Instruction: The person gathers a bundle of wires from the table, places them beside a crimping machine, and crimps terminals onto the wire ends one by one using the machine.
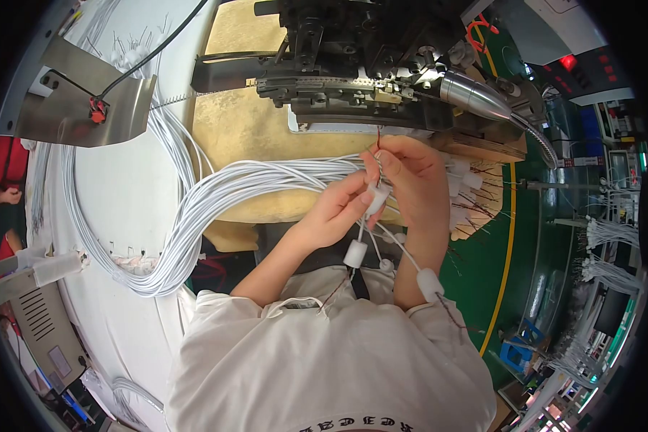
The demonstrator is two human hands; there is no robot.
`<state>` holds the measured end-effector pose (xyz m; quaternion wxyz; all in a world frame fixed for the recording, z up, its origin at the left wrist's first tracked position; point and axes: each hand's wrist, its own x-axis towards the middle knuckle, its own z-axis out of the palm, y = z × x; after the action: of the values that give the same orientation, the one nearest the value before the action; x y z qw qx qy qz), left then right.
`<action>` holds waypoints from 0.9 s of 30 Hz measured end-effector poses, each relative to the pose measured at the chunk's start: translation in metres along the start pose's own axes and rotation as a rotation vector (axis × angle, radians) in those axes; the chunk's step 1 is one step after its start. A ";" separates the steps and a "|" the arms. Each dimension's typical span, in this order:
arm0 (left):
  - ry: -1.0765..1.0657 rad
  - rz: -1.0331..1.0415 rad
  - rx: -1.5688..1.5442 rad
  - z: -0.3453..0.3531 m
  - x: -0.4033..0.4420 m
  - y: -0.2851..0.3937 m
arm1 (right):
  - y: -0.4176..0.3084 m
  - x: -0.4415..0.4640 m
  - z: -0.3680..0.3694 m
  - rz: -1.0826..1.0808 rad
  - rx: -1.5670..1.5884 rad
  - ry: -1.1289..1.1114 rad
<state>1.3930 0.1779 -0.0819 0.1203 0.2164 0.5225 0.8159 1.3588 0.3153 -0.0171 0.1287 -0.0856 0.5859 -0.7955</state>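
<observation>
My left hand is closed on a white cylindrical sleeve at the end of a white cable. Just above it, my right hand pinches the thin twisted wires that come out of that sleeve. Below my hands hang other cable ends, one with a white sleeve and another with a white sleeve by my right forearm, both with dark thin wires. A thick bundle of white cables curves from the left to my hands.
A dark machine with a metal feed strip stands beyond my hands. More sleeved cable ends lie to the right. A bent metal plate is at the upper left. A person's hand shows at the far left edge.
</observation>
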 end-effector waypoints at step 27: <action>0.335 0.361 0.958 0.000 0.053 0.064 | 0.006 -0.004 0.014 -0.114 -0.159 0.357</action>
<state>1.3487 0.1729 -0.0121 -0.2194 0.2002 0.8028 0.5170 1.3670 0.3015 -0.0188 -0.0295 0.0140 0.6548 -0.7551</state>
